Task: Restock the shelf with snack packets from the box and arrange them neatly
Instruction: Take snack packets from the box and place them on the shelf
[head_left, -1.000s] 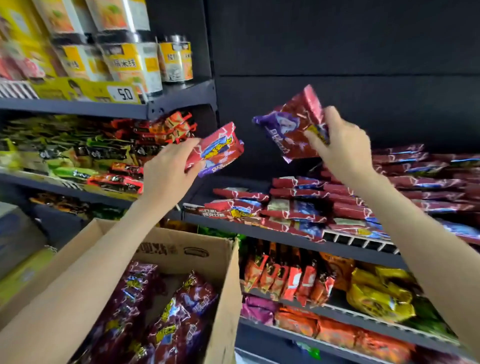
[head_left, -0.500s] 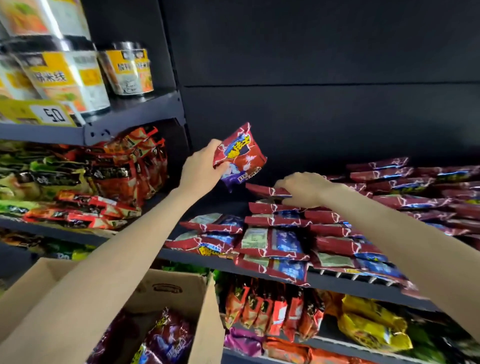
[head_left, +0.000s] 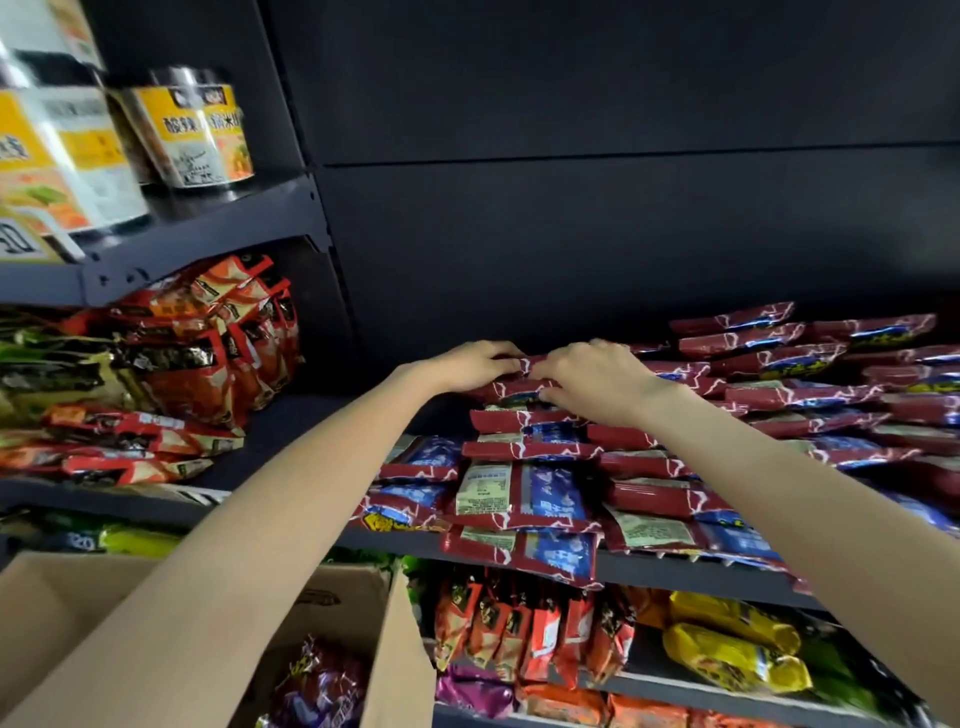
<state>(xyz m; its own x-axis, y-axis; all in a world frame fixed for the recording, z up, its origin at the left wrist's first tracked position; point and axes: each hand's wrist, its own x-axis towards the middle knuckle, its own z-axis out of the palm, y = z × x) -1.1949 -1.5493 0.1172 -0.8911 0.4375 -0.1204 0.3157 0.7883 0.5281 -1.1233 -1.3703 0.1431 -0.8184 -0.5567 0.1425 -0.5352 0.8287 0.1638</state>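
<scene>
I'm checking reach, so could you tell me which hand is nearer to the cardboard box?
Left. The left hand is above the cardboard box; the right hand is farther right.

The yellow-banded noodle cup (head_left: 200, 132) at the right end of the upper-left shelf carries the characters "酸辣" and "米"; the remainder is blurred. The yellow price tag (head_left: 23, 241) on that shelf's front edge reads "50". All packet print is illegible.

Shop: tiered shelves (head_left: 675, 569) stacked with snack packets (head_left: 524, 493), price tag (head_left: 21, 241).
</scene>
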